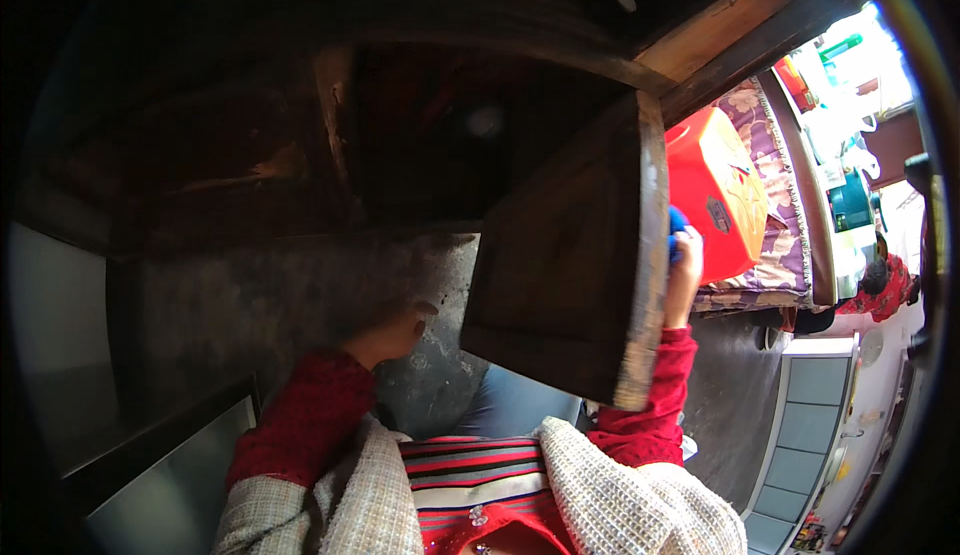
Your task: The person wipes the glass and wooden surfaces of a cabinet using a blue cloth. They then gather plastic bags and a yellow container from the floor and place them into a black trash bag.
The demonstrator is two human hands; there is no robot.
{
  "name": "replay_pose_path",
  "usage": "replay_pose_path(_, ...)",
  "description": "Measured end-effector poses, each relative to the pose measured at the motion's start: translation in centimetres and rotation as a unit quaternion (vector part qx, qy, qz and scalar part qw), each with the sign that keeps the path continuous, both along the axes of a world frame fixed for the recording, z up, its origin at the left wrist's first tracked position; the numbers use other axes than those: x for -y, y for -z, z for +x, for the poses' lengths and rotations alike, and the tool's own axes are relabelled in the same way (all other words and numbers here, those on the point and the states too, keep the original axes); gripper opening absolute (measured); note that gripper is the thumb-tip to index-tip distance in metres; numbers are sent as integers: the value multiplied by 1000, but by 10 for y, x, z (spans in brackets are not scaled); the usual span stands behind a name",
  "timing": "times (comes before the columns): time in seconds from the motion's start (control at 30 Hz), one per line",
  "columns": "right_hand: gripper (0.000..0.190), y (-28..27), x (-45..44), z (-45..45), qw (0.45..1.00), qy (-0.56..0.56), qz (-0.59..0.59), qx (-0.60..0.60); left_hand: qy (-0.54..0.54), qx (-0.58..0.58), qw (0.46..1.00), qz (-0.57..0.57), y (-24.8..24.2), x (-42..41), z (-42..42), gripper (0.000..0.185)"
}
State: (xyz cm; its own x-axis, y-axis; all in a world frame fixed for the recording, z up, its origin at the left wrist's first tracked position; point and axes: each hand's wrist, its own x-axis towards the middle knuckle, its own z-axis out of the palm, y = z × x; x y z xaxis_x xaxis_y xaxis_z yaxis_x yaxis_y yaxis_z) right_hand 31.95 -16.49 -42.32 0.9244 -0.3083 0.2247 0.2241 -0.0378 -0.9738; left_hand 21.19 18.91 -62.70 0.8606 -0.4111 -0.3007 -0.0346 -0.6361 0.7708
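My right hand is at the outer face of an open dark wooden cabinet door, on a blue thing that looks like cloth. The door partly hides that hand and what it touches. Low in front of the cabinet, my left hand hovers over the grey floor; nothing can be seen in it, and its fingers lie in shadow. Inside, the dark cabinet is too dim to make out its contents.
Beyond the door, a red and orange plastic container rests on a purple floral cover. A panelled grey unit is at the right. Farther back there is a person in red. A dark-framed panel stands at lower left.
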Motion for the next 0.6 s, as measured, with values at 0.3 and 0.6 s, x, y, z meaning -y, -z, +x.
replay_pose_path(0.3,40,-144,12,-4,976,37,82,196,-241,0,942,-231,-52,18,38,19)
replay_pose_path(0.6,54,-200,-57,15,877,-355,-226,234,-122,85,729,-668,-203,25,54,70)
